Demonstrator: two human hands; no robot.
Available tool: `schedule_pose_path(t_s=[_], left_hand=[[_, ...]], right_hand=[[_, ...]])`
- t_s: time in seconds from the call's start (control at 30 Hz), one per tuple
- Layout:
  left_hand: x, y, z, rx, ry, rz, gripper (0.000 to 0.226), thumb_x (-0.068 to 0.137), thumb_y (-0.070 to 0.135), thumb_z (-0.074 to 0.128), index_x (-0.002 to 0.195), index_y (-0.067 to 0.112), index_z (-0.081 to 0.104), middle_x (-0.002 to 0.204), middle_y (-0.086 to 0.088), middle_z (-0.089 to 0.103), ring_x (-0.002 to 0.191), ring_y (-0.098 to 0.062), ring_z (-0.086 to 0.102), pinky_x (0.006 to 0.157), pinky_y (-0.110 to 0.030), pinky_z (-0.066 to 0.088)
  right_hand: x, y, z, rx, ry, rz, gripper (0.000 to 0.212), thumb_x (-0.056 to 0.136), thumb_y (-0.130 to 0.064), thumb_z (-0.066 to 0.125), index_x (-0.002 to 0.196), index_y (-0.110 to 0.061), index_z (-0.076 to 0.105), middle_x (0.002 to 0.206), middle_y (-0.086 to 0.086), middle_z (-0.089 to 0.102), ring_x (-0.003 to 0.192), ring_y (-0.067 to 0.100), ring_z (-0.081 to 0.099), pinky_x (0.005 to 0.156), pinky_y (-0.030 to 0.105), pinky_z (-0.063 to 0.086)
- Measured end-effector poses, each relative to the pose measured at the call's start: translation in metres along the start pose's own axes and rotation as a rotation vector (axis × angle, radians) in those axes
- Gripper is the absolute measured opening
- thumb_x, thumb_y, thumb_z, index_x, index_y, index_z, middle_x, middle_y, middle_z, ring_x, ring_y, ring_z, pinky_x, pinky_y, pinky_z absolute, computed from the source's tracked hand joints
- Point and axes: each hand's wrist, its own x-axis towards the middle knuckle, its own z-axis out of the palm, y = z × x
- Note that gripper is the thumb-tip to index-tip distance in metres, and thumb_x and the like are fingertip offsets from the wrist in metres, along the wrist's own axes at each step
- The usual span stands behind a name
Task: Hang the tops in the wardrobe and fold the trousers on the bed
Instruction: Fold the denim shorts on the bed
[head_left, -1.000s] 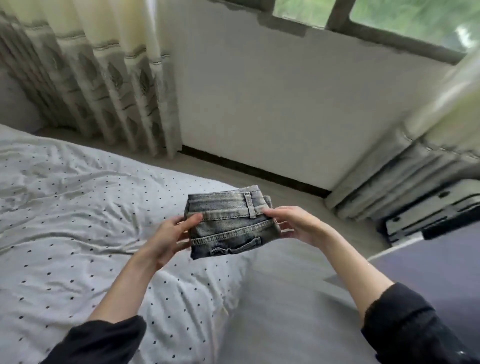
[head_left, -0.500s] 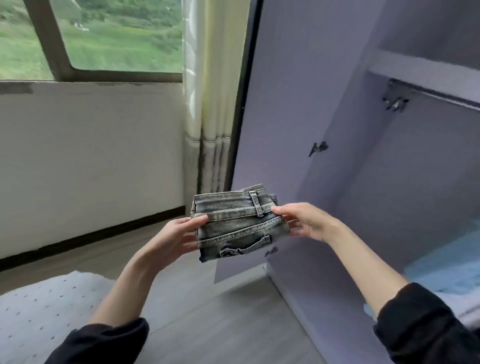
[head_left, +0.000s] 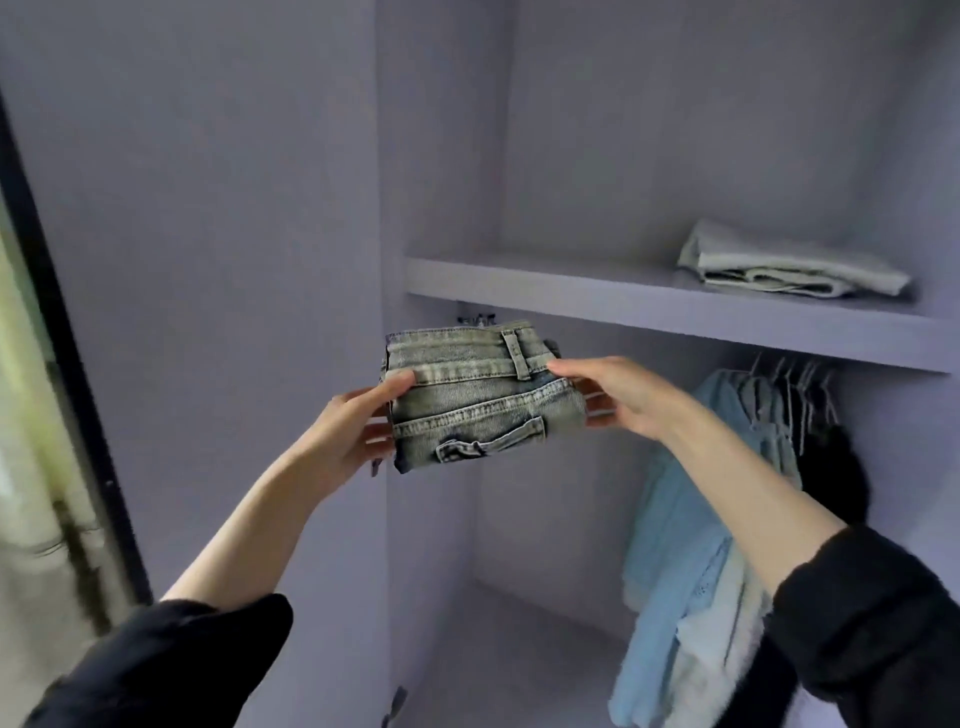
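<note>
A folded pair of grey-blue jeans (head_left: 478, 395) is held up in front of the open lilac wardrobe, just below the front edge of its shelf (head_left: 649, 306). My left hand (head_left: 353, 431) grips the bundle's left side, thumb on top. My right hand (head_left: 618, 395) grips its right side, fingers under and thumb over. Light blue and pale tops (head_left: 691, 545) and a black garment (head_left: 836, 478) hang on hangers from the rail under the shelf at the right.
Another folded pale garment (head_left: 784, 270) lies on the shelf at the right. The wardrobe's open door (head_left: 218, 260) stands at the left, with a dark frame and curtain (head_left: 47, 467) beyond it. The wardrobe floor (head_left: 519, 649) lies below.
I have turned from the bed past the window to face the wardrobe's inside. Both hands have kept hold of the folded jeans and raised them toward the shelf.
</note>
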Motion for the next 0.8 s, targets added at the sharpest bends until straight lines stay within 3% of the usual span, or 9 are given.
schedule_pose_path(t_s=[0.1, 0.23, 0.33, 0.43, 0.57, 0.63, 0.8], left_hand=[[0.055, 0.039, 0.02, 0.035, -0.094, 0.077, 0.064, 0.049, 0.053, 0.078, 0.097, 0.013, 0.069, 0.083, 0.0, 0.073, 0.073, -0.014, 0.07, 0.068, -0.029, 0.054], [0.119, 0.08, 0.058, 0.068, -0.17, 0.153, 0.061, 0.049, 0.058, 0.075, 0.093, 0.017, 0.069, 0.087, 0.001, 0.074, 0.075, -0.012, 0.07, 0.077, -0.031, 0.053], [0.167, 0.105, 0.088, 0.114, -0.204, 0.165, 0.065, 0.044, 0.061, 0.076, 0.092, 0.017, 0.069, 0.086, 0.002, 0.074, 0.076, -0.014, 0.069, 0.079, -0.032, 0.053], [0.214, 0.13, 0.115, 0.156, -0.255, 0.17, 0.07, 0.044, 0.06, 0.077, 0.097, 0.015, 0.068, 0.088, -0.002, 0.073, 0.083, -0.02, 0.068, 0.083, -0.037, 0.054], [0.283, 0.146, 0.149, 0.222, -0.316, 0.132, 0.057, 0.06, 0.055, 0.075, 0.101, 0.016, 0.066, 0.091, -0.002, 0.072, 0.078, -0.017, 0.068, 0.073, -0.032, 0.057], [0.319, 0.146, 0.166, 0.238, -0.296, 0.102, 0.045, 0.071, 0.051, 0.073, 0.098, 0.016, 0.066, 0.092, -0.004, 0.071, 0.079, -0.019, 0.067, 0.071, -0.032, 0.057], [0.395, 0.151, 0.213, 0.304, -0.207, 0.062, 0.036, 0.081, 0.049, 0.065, 0.089, 0.015, 0.062, 0.081, -0.005, 0.067, 0.064, -0.015, 0.065, 0.048, -0.023, 0.051]], right_hand=[[0.019, -0.028, -0.03, 0.066, 0.115, -0.035, 0.021, 0.077, -0.034, 0.072, 0.088, -0.018, 0.064, 0.067, -0.002, 0.058, 0.058, 0.013, 0.054, 0.057, 0.025, 0.041], [0.043, -0.059, -0.075, 0.085, 0.246, -0.067, 0.025, 0.076, -0.039, 0.073, 0.09, -0.02, 0.065, 0.078, 0.0, 0.064, 0.063, 0.012, 0.061, 0.058, 0.022, 0.048], [0.066, -0.074, -0.112, 0.093, 0.31, -0.093, 0.029, 0.075, -0.039, 0.075, 0.093, -0.019, 0.065, 0.086, 0.002, 0.069, 0.075, 0.016, 0.065, 0.065, 0.027, 0.054], [0.094, -0.089, -0.142, 0.104, 0.379, -0.085, 0.024, 0.077, -0.038, 0.072, 0.088, -0.019, 0.062, 0.078, 0.0, 0.065, 0.072, 0.016, 0.062, 0.059, 0.026, 0.051], [0.143, -0.099, -0.183, 0.074, 0.406, -0.042, 0.022, 0.083, -0.037, 0.068, 0.085, -0.018, 0.058, 0.08, 0.003, 0.063, 0.071, 0.017, 0.06, 0.057, 0.029, 0.05], [0.17, -0.1, -0.203, 0.054, 0.403, -0.022, 0.021, 0.084, -0.035, 0.067, 0.086, -0.017, 0.057, 0.084, 0.005, 0.062, 0.075, 0.018, 0.059, 0.061, 0.033, 0.051], [0.235, -0.112, -0.253, -0.028, 0.401, -0.001, 0.026, 0.09, -0.032, 0.062, 0.101, -0.009, 0.055, 0.094, 0.012, 0.059, 0.087, 0.027, 0.059, 0.076, 0.042, 0.052]])
